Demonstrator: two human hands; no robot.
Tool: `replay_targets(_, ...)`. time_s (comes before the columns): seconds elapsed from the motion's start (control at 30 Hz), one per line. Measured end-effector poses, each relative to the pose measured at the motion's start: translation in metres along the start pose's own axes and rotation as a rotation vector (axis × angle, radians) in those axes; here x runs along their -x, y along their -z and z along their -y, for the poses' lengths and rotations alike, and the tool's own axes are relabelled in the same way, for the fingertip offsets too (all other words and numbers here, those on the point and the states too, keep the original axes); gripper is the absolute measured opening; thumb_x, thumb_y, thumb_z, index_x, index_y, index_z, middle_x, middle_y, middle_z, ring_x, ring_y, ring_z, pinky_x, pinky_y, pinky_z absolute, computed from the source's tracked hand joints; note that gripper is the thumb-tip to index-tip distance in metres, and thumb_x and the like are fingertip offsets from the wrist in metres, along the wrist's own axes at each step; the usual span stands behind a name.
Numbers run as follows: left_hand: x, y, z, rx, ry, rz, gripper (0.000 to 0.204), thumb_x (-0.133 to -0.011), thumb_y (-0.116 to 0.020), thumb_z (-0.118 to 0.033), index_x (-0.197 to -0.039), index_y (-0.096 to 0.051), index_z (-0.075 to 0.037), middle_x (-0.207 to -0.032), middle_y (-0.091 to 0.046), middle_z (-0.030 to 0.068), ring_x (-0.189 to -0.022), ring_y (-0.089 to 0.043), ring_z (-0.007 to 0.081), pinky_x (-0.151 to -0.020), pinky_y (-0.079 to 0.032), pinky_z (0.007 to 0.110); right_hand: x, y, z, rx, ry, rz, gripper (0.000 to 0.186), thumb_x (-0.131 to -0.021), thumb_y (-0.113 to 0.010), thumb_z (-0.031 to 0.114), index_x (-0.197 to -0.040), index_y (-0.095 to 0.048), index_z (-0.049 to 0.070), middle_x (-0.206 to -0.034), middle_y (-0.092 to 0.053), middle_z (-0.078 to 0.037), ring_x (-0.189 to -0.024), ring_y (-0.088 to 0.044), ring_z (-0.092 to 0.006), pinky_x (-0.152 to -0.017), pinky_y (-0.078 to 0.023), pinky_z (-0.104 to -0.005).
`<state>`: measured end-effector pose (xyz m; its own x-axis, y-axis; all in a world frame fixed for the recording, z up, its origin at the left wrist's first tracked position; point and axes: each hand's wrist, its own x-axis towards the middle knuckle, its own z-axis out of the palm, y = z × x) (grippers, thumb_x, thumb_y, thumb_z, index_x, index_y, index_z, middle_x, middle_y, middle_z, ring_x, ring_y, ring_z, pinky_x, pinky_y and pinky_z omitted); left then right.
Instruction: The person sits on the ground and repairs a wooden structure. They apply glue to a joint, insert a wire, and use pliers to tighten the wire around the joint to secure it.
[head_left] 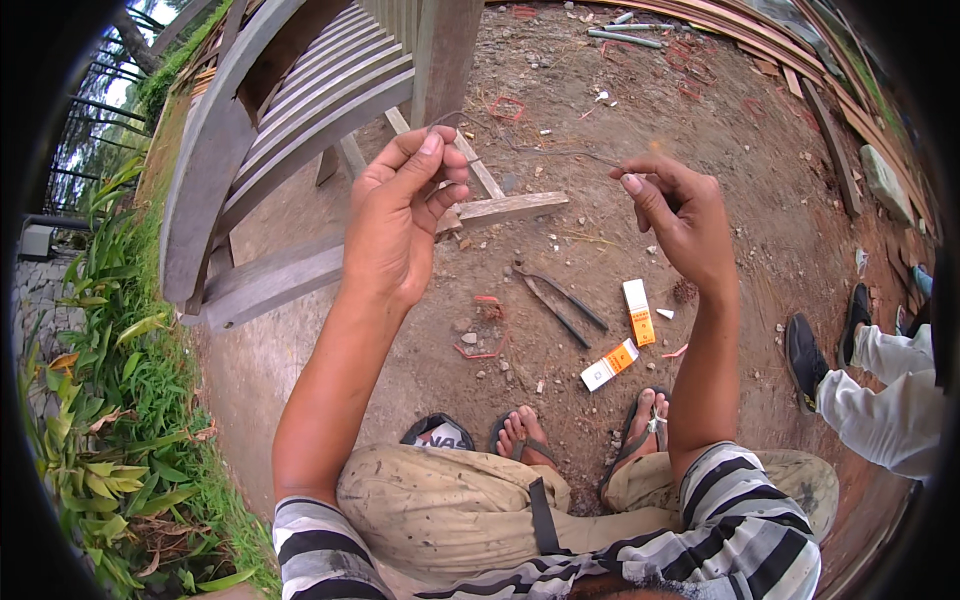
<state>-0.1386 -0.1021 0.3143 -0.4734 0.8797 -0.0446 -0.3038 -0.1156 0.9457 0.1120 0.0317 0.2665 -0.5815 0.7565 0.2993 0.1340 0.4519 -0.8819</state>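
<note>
A thin, dark, bent wire (pixel 565 152) stretches between my two raised hands. My left hand (pixel 402 205) pinches its one end between thumb and forefinger, the other fingers curled loosely. At the wire's other end, my right hand (pixel 682 215) is closed, with thumb and forefinger pressed together on it. On the dirt below, between my forearms, lies a pair of pincers (pixel 560 303) with dark handles spread apart. Beside it are two small orange-and-white boxes, one upper (pixel 638 310) and one lower (pixel 610 365).
A weathered slatted wooden bench (pixel 300 140) stands at the left, its lower beam (pixel 275 283) behind my left forearm. Stones and red scraps (pixel 487 308) dot the dirt. Another person's shoe (pixel 803 358) is at the right. Planks (pixel 830 150) and grey pipes (pixel 625 38) lie farther off.
</note>
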Motion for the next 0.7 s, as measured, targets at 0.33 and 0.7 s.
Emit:
replay_targets(0.33,0.089,0.073,0.065,-0.904,0.412,0.572,0.018,-0.102,-0.067,-0.018,-0.097,-0.075,-0.002,-0.075,-0.066,-0.0005,-0.071,-0.059,0.0081,-0.065,-0.046,0.025,-0.034,0.052,0.008,0.651,0.220,0.927,0.027,-0.098,-0.066,0.023,-0.082,-0.065,0.002,-0.067,-0.062,-0.015,-0.066,-0.062,-0.0336,-0.065,-0.044,-0.0485)
replay_targets(0.7,0.120,0.067,0.135,-1.053,-0.291,0.378,0.039,-0.105,-0.060,-0.031,-0.133,-0.063,-0.003,-0.117,-0.071,0.0149,-0.110,-0.069,0.0340,-0.093,-0.052,0.045,0.024,-0.045,0.014,0.719,0.371,1.144,0.017,-0.078,-0.069,0.009,-0.093,-0.066,0.002,-0.072,-0.067,-0.017,-0.077,-0.071,-0.0393,-0.064,-0.052,-0.0491)
